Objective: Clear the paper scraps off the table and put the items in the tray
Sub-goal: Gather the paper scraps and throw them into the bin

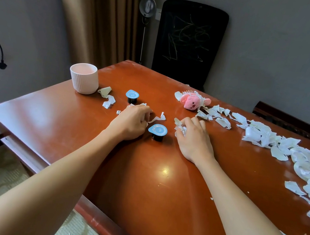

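Two hands low on the table, mid-gather. Left hand curled tight, fingertips pinching paper scraps. Right hand closed round a crumpled white wad. Between them, the near capsule, blue-lidded; far capsule just beyond the left hand. Plenty more litter strewn far right, past the pink plush. Featherlight, limp, crushable by the look: better raked together and scrunched than picked singly. No tray in view.

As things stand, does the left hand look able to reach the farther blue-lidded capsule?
Probably yes: the farther capsule stands just past the left hand with bare table between, though its fingers seem curled on paper scraps.
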A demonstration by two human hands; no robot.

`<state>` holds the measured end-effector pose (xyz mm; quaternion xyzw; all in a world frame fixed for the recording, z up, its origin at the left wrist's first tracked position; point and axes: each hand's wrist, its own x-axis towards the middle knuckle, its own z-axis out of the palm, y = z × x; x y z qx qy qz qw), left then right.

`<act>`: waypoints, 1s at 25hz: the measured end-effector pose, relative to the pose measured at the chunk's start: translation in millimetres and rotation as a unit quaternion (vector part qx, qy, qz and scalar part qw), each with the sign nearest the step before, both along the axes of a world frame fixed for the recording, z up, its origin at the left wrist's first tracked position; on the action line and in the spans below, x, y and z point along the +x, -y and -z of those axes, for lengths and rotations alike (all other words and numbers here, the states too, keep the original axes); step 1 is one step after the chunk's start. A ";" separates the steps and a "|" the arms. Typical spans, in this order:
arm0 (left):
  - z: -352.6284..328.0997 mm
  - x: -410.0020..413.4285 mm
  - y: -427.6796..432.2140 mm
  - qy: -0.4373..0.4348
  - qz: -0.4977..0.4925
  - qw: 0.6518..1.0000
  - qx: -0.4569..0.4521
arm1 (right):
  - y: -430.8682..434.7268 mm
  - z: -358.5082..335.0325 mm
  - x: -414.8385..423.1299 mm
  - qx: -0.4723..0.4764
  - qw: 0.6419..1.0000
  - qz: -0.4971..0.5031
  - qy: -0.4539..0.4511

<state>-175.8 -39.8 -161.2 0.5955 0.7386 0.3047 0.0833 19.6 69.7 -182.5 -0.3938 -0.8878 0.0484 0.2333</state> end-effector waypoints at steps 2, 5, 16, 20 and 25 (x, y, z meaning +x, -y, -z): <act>0.6 0.1 0.2 -0.005 -0.006 1.000 0.004 | 0.6 -0.9 0.2 0.003 1.000 -0.001 -0.003; 2.3 -0.4 -0.4 -0.018 -0.006 1.000 0.015 | 1.1 -1.4 0.2 -0.002 1.000 0.002 -0.018; 8.6 -7.0 -0.2 -0.063 -0.006 0.993 0.099 | 7.0 -3.8 0.6 0.056 0.997 0.031 -0.039; 9.4 -7.2 -0.6 -0.111 -0.027 0.988 0.099 | 8.1 -5.2 1.2 0.082 0.995 0.023 -0.041; 11.6 -6.2 -3.2 -0.139 -0.011 0.988 0.073 | 2.8 -2.8 0.5 0.031 0.999 -0.033 -0.003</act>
